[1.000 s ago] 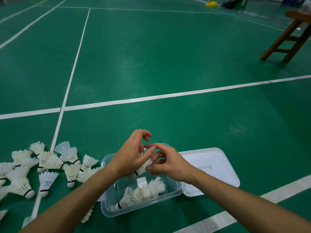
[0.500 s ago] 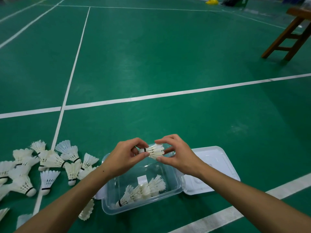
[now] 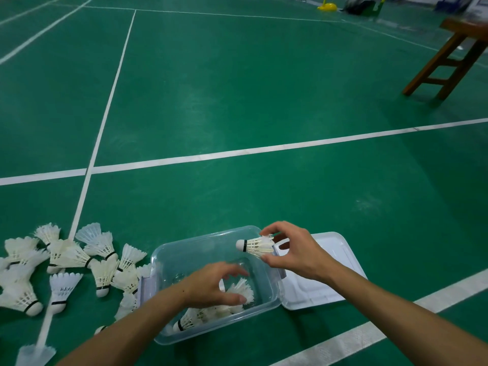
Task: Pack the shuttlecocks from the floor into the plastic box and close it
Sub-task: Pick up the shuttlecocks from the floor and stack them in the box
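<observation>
At far left we see a heap of white shuttlecocks lying on the green court floor, spread across a white line and reaching up to the left wall of the box. The clear box sits open on the floor, with a nested row of shuttlecocks lying along its near side. Our left hand hangs over the box, fingers loosely spread and holding nothing, its thumb touching the feathers of that row. Our right hand hovers over the box's far right corner, pinching one shuttlecock by its feathers, cork pointing left. Just right of the box, the white lid lies flat on the floor. A wooden stool stands far off at upper right.
</observation>
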The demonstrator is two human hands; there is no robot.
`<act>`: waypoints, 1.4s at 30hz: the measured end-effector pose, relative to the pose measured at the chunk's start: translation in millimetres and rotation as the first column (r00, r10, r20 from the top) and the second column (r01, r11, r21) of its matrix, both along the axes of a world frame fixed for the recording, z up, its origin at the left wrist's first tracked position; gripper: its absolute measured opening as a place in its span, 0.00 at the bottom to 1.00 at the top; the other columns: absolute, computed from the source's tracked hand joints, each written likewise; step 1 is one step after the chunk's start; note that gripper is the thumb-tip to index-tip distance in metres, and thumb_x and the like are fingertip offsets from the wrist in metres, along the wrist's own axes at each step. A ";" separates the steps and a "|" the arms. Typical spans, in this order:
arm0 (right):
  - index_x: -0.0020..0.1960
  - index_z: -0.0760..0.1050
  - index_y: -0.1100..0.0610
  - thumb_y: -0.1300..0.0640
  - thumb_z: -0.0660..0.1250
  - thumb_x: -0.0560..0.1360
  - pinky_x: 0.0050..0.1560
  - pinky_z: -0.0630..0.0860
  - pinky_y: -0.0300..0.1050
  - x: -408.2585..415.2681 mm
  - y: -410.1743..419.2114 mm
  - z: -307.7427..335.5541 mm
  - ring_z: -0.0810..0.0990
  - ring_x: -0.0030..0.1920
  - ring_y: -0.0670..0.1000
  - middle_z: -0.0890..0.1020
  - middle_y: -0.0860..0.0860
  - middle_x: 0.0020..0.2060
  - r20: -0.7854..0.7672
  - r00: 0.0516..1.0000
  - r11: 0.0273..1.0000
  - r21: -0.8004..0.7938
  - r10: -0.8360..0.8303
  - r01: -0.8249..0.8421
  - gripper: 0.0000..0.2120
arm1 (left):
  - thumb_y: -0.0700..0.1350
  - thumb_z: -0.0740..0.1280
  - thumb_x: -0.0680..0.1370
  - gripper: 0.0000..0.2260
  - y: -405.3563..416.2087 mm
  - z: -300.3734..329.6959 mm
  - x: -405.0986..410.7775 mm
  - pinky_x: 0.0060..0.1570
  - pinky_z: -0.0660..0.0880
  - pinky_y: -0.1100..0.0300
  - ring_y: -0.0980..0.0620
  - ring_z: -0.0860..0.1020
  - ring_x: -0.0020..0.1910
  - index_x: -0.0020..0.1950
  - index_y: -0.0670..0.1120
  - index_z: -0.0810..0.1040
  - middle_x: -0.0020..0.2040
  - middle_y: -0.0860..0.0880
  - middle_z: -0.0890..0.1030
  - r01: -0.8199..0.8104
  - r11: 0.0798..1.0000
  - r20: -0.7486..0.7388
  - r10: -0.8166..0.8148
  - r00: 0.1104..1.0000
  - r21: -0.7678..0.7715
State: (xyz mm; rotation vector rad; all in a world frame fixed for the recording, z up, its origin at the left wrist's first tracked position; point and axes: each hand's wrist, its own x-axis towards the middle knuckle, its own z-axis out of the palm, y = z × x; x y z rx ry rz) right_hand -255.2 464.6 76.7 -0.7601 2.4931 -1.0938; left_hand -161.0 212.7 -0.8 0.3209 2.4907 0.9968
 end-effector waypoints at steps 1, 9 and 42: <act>0.61 0.79 0.44 0.51 0.80 0.70 0.54 0.83 0.52 0.1 0.6 -0.6 0.81 0.56 0.42 0.82 0.40 0.57 -0.001 1.000 1.000 -0.001 -0.002 0.002 0.22 | 0.67 0.72 0.74 0.28 3.5 -4.9 -0.6 0.68 0.73 0.57 0.61 0.73 0.64 0.73 0.64 0.73 0.70 0.58 0.74 0.031 0.999 0.011 -0.031 0.999 -0.023; 0.62 0.78 0.42 0.46 0.79 0.69 0.54 0.83 0.52 1.5 3.5 -5.4 0.81 0.57 0.42 0.81 0.39 0.58 -0.015 1.000 1.000 0.017 0.014 -0.014 0.23 | 0.55 0.77 0.75 0.24 11.2 -21.2 -7.8 0.61 0.73 0.57 0.54 0.74 0.59 0.65 0.69 0.69 0.63 0.54 0.75 0.088 0.991 0.093 -0.079 0.993 -0.102; 0.69 0.72 0.49 0.57 0.83 0.70 0.54 0.84 0.50 29.9 -38.3 -21.2 0.84 0.50 0.47 0.78 0.47 0.62 0.147 0.927 0.880 0.292 0.345 -0.374 0.32 | 0.57 0.78 0.74 0.27 -12.0 4.1 26.0 0.55 0.78 0.64 0.66 0.79 0.55 0.68 0.63 0.67 0.61 0.63 0.80 -0.105 0.990 -0.019 0.107 0.994 0.097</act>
